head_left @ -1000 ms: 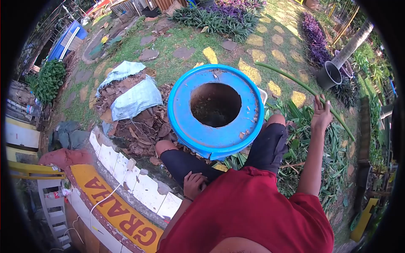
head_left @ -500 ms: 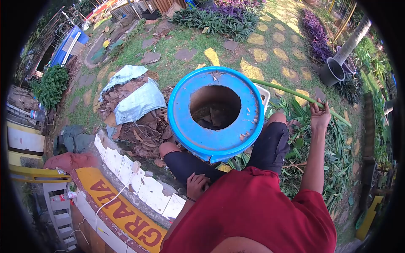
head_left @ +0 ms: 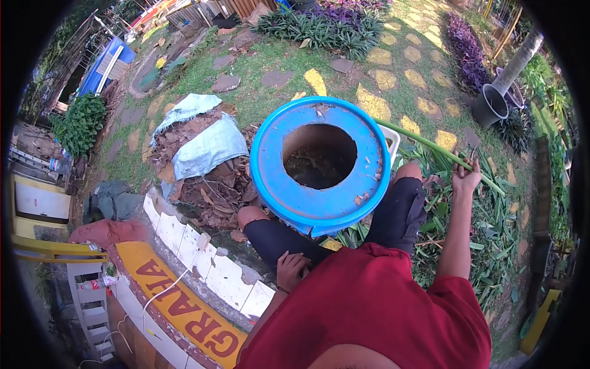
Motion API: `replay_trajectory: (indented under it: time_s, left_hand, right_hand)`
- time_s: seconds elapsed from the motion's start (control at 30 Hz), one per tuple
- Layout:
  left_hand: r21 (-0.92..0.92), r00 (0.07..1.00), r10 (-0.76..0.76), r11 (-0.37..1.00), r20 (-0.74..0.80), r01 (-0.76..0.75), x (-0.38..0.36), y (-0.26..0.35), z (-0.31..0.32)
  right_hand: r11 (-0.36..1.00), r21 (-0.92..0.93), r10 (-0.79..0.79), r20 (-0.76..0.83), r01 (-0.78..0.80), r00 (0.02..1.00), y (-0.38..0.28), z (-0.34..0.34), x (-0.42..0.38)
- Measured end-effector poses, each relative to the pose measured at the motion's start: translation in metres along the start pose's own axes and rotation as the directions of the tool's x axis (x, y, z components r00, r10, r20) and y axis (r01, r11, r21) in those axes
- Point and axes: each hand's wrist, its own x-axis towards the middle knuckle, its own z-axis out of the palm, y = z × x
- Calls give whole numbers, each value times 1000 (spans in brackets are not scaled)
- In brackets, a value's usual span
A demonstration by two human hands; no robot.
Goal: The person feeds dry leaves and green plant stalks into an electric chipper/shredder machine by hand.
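Note:
On the right, my right hand (head_left: 466, 178) is closed around a long green stalk (head_left: 424, 140) near its outer end. The stalk slants from behind the drum's far right rim down to the right, past my fingers. My left hand (head_left: 293, 270) rests on my left thigh, fingers loosely bent and apart, with nothing visible in it. Between my knees stands a blue plastic drum (head_left: 267, 157), its top cut with a wide round hole. Dark leafy matter (head_left: 316, 167) shows inside, too shadowed to make out clearly.
Cut green leaves (head_left: 461, 240) lie by my right leg. Dry brown leaves (head_left: 215, 200) and a pale blue sack (head_left: 209, 147) lie left of the drum. A white container (head_left: 392, 141) sits behind it. A tiled curb (head_left: 221, 277) runs at lower left.
The view has shifted slightly, so the scene sits a little further right. The stalk tilts more steeply, and my right hand has come slightly lower on it. My left hand stays on my thigh.

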Motion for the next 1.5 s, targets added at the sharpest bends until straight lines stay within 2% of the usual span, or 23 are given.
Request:
replay_trajectory:
  time_s: [0.07,0.13,0.23,0.33,0.47,0.53,0.6,0.7,0.8,0.87,0.97,1.07,1.13,1.23,1.4,1.5]
  left_hand:
    - [-4,1000,-2,1000,1,2,0,1,-1]
    - [-6,1000,-3,1000,-2,3,0,0,-1]
    - [-11,1000,-7,1000,2,7,-1,-1,0]
    - [-18,1000,-3,1000,-1,3,-2,-1,0]
    - [-13,1000,-4,1000,-3,4,-3,-3,0]
    - [-17,1000,0,1000,-4,0,-3,-3,0]
    - [-19,1000,-5,1000,-2,5,-4,-3,0]
    - [-20,1000,-5,1000,-6,5,-3,-1,-1]
    - [-29,1000,-10,1000,2,10,-4,-4,2]
    - [-26,1000,-8,1000,0,8,-4,-3,1]
    - [-23,1000,-8,1000,-1,8,-4,-3,0]
    - [-17,1000,-6,1000,0,6,-4,-3,1]
    - [-10,1000,-4,1000,4,4,-4,-3,0]
    - [-10,1000,-3,1000,-5,3,-5,-2,1]
    - [-6,1000,-4,1000,-12,3,-4,-2,0]
    - [-3,1000,-7,1000,-15,7,-4,-1,0]
  right_hand:
    - [988,147,-31,-47,38,998,5,-5,6]
    - [988,151,-7,-92,20,996,8,-10,13]
    - [991,35,125,20,-126,992,12,-19,10]
    - [976,-40,213,-34,-215,976,10,-12,2]
    - [992,28,126,-69,-125,990,7,-18,12]
    - [982,147,130,-77,-118,988,6,-25,19]
    - [984,139,128,-90,-115,988,8,-25,18]
    - [968,-21,249,-34,-249,968,13,-16,-4]
    - [966,-28,253,-106,-257,962,14,-18,-5]
    - [972,-12,234,-82,-236,969,15,-23,-1]
    - [974,136,208,-191,-184,959,25,-23,-5]
    - [954,144,280,-124,-261,952,34,-28,-8]
    - [950,79,311,-107,-303,945,36,-30,-7]
    - [955,42,297,-137,-294,945,31,-33,-2]
    - [994,26,107,-75,-105,991,7,-35,19]
    - [998,-24,-65,-3,65,998,-19,-16,18]
